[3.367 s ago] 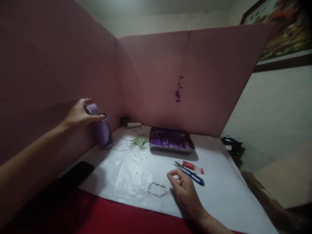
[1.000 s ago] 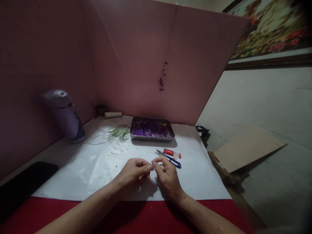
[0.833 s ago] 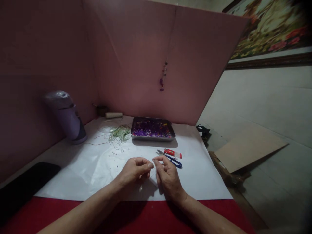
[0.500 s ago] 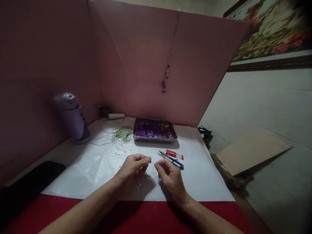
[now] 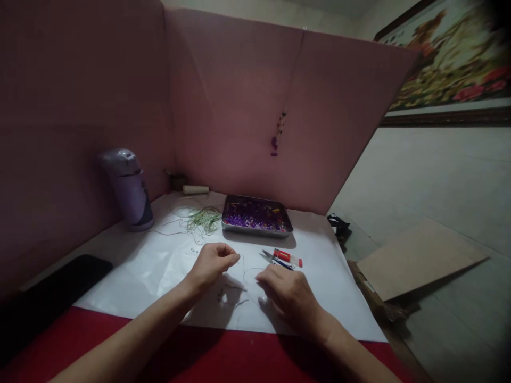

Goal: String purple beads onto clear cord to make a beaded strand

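A thin thread (image 5: 244, 268) hangs in a loose curve between my two hands above the white sheet (image 5: 159, 266). My left hand (image 5: 215, 261) is closed in a pinch at the thread's upper end. Its thumb and forefinger press together. My right hand (image 5: 285, 290) is also closed, palm down, on the other side of the thread; its fingertips are partly hidden and the thread runs to them. Just behind my right hand lie small scissors (image 5: 266, 256), their handle partly covered, and a red lighter (image 5: 284, 256).
Behind the hands sits a metal tray (image 5: 257, 232) of purple beads. Green threads (image 5: 204, 219) lie to its left, near a pale roll (image 5: 195, 189). A purple flask (image 5: 131, 194) and a black object (image 5: 85, 268) stand farther left. A beaded strand (image 5: 274, 143) hangs at the back.
My hands have moved slightly apart. My right hand has turned palm down and now covers much of the scissors' handle. The whole view has shifted a little.
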A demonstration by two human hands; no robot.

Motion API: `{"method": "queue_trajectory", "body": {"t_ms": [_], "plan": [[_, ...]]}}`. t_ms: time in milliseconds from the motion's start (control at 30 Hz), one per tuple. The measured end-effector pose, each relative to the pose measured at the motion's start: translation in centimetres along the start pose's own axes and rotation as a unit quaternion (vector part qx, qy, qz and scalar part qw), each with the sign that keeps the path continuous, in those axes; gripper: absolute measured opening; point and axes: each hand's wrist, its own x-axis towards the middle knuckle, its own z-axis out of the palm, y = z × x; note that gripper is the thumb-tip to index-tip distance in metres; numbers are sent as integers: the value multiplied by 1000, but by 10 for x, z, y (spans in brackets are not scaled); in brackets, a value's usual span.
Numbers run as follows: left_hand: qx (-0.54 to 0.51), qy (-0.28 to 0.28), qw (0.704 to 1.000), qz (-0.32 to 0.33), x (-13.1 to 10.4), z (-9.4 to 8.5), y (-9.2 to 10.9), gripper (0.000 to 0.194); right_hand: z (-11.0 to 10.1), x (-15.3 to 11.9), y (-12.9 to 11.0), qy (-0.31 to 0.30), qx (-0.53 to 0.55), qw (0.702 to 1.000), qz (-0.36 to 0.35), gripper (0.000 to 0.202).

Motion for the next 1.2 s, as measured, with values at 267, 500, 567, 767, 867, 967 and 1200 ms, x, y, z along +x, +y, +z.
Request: {"method": "queue_trajectory", "body": {"t_ms": [267,500,567,767,867,967,1200], "plan": [[166,-179,970,11,-6,-4,0,9,-26,8,-10,153,-32,987,-23,16],[-21,-315,949,-22,-18,6,10,20,4,11,-21,60,454,836,302,24],[-25,-267,963,-26,-16,7,9,20,11,11,-21,5,531,764,368,30],[-40,-188,981,17,-12,9,5,19,11,7,-15,-48,583,709,393,33],[-24,-154,987,48,-13,12,3,18,8,7,-15,-59,593,700,394,29],[-11,-142,987,71,-13,13,0,17,8,8,-17,-71,598,692,398,27],[-19,-162,984,74,-16,14,0,14,10,7,-16,-103,575,701,410,25]]}}
